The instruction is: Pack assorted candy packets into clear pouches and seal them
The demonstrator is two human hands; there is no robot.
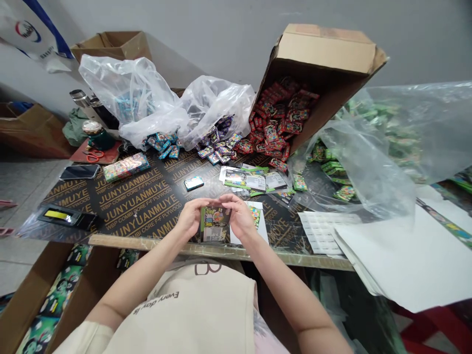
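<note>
Near the front edge of the dark plywood table (129, 216), a small dark-green printed carton (215, 230) stands between my two hands. My left hand (189, 218) curves round its left side. My right hand (241, 218) closes on the right side, and the fingertips of both hands meet along the top. Under and beside my right hand lies a white card with a colourful print (261, 223). Just beyond my hands is a small blue-edged packet (193, 183). Flat printed cartons (245, 179) in clear film lie farther right.
Behind are piles of blue packets (164, 144), purple packets (221, 145) and red packets (275, 130), the red ones spilling from a tipped cardboard box (324, 49). Green packets (334, 169) lie under clear plastic. Left are a phone (79, 171) and scissors (93, 156); right, white sheets (405, 250).
</note>
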